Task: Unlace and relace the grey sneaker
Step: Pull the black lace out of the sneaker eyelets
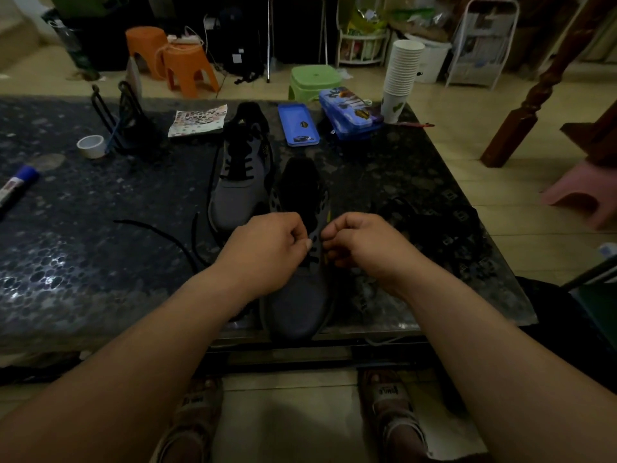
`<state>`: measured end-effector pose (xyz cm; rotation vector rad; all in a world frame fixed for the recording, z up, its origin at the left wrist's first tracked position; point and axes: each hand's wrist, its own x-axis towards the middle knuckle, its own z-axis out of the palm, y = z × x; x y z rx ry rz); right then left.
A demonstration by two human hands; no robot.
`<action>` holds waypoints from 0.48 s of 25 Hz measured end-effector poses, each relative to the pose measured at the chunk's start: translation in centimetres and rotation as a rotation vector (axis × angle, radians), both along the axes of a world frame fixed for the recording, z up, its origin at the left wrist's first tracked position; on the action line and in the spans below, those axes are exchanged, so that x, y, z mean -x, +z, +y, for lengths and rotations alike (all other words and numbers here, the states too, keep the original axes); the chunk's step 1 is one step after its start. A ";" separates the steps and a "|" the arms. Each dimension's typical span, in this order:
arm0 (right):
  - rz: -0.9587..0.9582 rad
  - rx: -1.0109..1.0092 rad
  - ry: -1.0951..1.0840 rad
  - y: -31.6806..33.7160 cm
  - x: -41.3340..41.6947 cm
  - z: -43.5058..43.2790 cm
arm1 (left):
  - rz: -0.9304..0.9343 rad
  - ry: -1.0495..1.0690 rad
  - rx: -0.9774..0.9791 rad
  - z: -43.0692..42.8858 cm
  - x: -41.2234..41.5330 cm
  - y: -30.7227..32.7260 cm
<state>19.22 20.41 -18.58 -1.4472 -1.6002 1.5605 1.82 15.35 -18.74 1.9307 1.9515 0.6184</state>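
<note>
Hands meet over the near grey mesh sneaker with a black tongue (297, 295), which lies on the dark speckled stone tabletop (83, 255) at its front edge, toe toward the person and heel pointing away. The left hand (267, 252) has its fingers curled, thumb and fingertips pinching at the lower eyelet row on that side. The right hand (360, 248) is curled the same way and pinches at the opposite row, the two sets of fingertips almost touching. In the dim light it looks as though a bit of lace is caught between them, but that cannot be told for sure. The upper eyelets of this shoe are bare. A loose black shoelace (160, 232) trails across the tabletop to the left and runs under the left wrist. Just beyond and to the left lies a second grey sneaker with black lacing (238, 192), still laced. Farther back sit a shallow blue tin lid (298, 125), a blue printed pencil case (350, 111), a tall stack of white paper cups (402, 68) and a roll of pale tape (90, 146)
</note>
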 end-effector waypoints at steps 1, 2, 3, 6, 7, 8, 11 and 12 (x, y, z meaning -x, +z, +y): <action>0.011 0.015 -0.001 0.1 0.1 -0.1 | 0.044 0.039 0.004 0.0 -0.2 0.0; 0.014 0.026 -0.003 0.2 0.1 -0.2 | 0.109 0.077 -0.001 0.1 -0.5 0.0; 0.015 0.037 -0.006 0.3 0.2 -0.3 | 0.146 0.102 -0.001 0.2 -0.8 0.0; 0.047 0.083 -0.027 0.5 0.4 -0.6 | 0.011 0.141 -0.005 0.5 -1.3 -0.1; 0.053 0.099 -0.022 0.5 0.4 -0.6 | -0.019 0.137 -0.049 0.4 -1.3 -0.2; 0.052 0.116 -0.009 0.5 0.5 -0.7 | -0.011 0.119 -0.108 0.2 -1.3 -0.4; 0.045 0.168 0.016 0.1 1.1 -0.8 | 0.036 0.043 -0.231 -0.4 -0.6 -1.0; 0.036 0.172 0.018 0.0 1.2 -0.7 | 0.014 0.025 -0.234 -0.5 -0.4 -1.0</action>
